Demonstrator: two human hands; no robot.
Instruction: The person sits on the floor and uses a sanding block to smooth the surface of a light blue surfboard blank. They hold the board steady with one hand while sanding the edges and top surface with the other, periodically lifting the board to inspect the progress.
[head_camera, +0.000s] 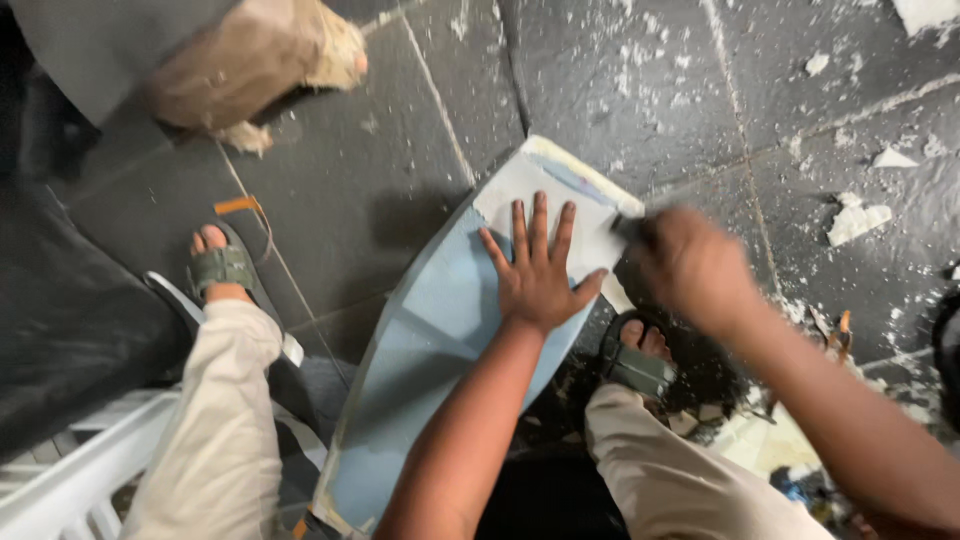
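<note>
A pale blue panel (440, 330) leans across the dark tiled floor (620, 90) between the person's sandalled feet. The left hand (538, 270) lies flat on it, fingers spread wide, pinning it down. The right hand (690, 265), blurred, is closed on a small dark tool (628, 226) at the panel's white far end; scraping seems in hand. White flakes (855, 218) litter the floor to the right.
</note>
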